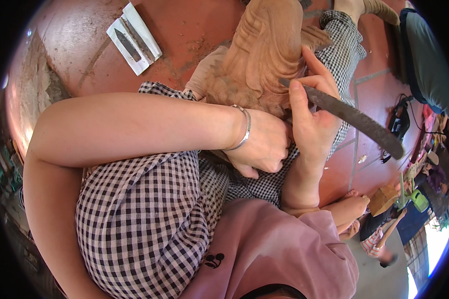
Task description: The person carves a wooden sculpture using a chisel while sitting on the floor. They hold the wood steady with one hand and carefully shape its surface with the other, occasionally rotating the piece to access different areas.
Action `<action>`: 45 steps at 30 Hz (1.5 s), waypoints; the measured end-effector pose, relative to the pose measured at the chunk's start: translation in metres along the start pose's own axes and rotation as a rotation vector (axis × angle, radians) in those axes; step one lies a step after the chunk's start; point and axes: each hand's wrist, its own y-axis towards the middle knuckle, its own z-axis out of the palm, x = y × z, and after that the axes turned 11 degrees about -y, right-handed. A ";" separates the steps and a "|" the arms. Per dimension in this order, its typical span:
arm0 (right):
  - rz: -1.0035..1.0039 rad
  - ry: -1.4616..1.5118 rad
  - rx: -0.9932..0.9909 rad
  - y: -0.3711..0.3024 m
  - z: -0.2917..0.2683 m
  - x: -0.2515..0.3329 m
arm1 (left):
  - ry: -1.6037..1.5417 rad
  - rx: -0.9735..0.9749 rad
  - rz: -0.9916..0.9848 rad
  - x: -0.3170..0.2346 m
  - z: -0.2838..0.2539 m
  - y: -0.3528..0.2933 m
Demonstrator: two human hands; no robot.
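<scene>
A brown carved wooden sculpture (264, 45) with flowing folds and a rough, curly lower end lies across my lap, between checked trouser legs. My right hand (317, 112) holds a long, dark, curved file (354, 114) between thumb and fingers. The file's narrow tip lies by the carving's right side, and its broad end points down to the right. One finger of that hand rests along the carving's edge. Wearing a silver bracelet (244, 130), my left hand (262, 142) is closed at the carving's near end. Its curled fingertips are hidden, so what they grip cannot be seen.
On the red tiled floor (194, 25) at upper left lies white paper (152, 46) with a dark pointed blade (126, 44). Someone's teal trouser leg (429, 60) is at upper right. Black straps (399, 119), a green object (419, 200) and other seated people are farther right.
</scene>
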 end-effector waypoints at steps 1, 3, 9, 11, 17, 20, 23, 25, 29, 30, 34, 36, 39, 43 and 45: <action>0.022 0.003 0.001 0.001 -0.001 0.001 | -0.001 -0.008 0.006 0.000 0.000 0.001; 0.001 -0.044 -0.018 0.003 0.002 0.004 | -0.006 -0.002 -0.007 0.000 0.001 0.001; 0.012 -0.019 0.006 0.000 -0.001 0.002 | 0.007 -0.007 0.005 0.000 -0.001 0.001; -0.004 -0.025 -0.010 0.002 -0.001 -0.001 | -0.002 -0.019 0.019 0.000 -0.001 0.002; -0.043 -0.031 0.006 0.003 -0.004 -0.004 | 0.005 0.004 0.006 0.001 0.001 0.002; 0.040 0.023 0.050 0.004 -0.008 0.001 | 0.011 -0.029 0.051 0.003 0.002 0.002; -0.051 -0.059 0.017 0.003 -0.004 0.005 | 0.012 -0.168 0.067 0.003 0.006 -0.001; -0.090 -0.047 0.023 0.003 -0.006 -0.008 | 0.004 -0.169 0.084 0.004 0.006 0.000; 0.021 0.130 0.028 0.002 -0.007 -0.013 | 0.020 -0.014 0.038 0.002 0.000 0.001; -0.028 0.052 0.015 0.002 -0.005 -0.010 | 0.020 -0.024 0.033 0.002 -0.001 0.001; 0.030 0.098 0.057 0.004 -0.010 -0.006 | 0.021 -0.016 0.037 0.002 0.000 0.002; 0.071 0.259 0.008 0.004 -0.008 -0.025 | 0.024 -0.002 0.053 0.003 -0.001 0.004; 0.347 0.648 -0.111 0.000 -0.017 -0.026 | 0.021 0.008 0.042 0.003 0.002 0.003; 0.327 0.619 -0.110 -0.010 -0.015 -0.044 | 0.043 -0.017 0.063 0.004 0.006 0.001; 0.261 0.537 -0.074 -0.011 -0.013 -0.045 | 0.049 -0.018 0.077 0.006 0.006 0.002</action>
